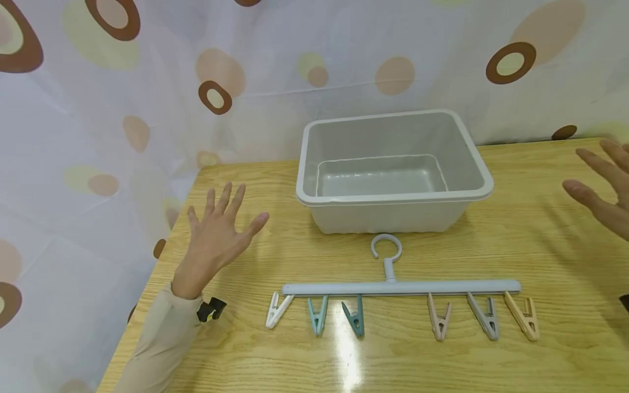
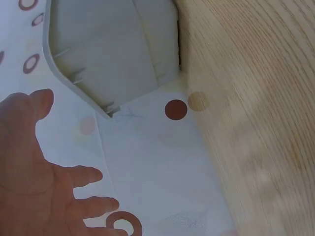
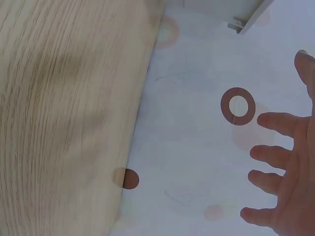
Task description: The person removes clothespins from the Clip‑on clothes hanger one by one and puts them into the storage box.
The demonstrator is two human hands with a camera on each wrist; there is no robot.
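Left hand (image 1: pixel 213 234): fingers spread wide, holding nothing, left of plastic basin (image 1: pixel 388 219)
Right hand (image 1: pixel 620 210): fingers spread, holding nothing, far right
Six-clip hanger (image 1: pixel 432 287): flat on wood-grain table (image 1: pixel 236 349), near side of basin

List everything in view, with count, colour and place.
wooden table: 1, light brown, foreground
patterned sheet: at least 1, white with circles, behind table
plastic tub: 1, light grey, on table near sheet
clip hanger: 1, pale grey, in front of tub
clothespins: 6 (white, two teal, pinkish, grey, tan), along hanger's near edge
wrist device: 1 clearly visible, black, left wrist
sleeve: 1, beige, left side
left hand: 1, bare, left of tub
right hand: 1, bare, right of tub, cut off
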